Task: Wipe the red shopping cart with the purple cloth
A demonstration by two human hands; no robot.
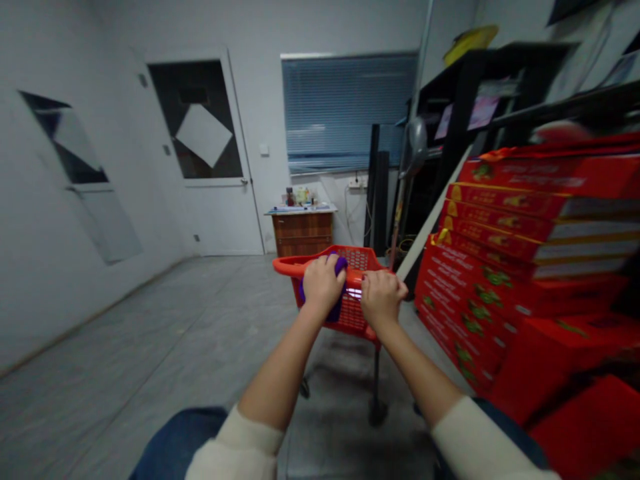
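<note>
Red plastic shopping cart (350, 317) stood on grey floor (200, 313) before person, rim (295, 268) held two-handed, apparently for steering. Left hand (323, 283): grip closed over rim, pressing purple item (336, 310). Right hand (381, 298): grip closed on rim.

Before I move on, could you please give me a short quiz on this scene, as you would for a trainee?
1. Which one touches the purple item: the left hand or the right hand?
2. True or false: the wooden cabinet stands to the right of the door.
3. On which side of the cart are the red boxes stacked?

Key:
1. The left hand.
2. True.
3. The right side.
</note>
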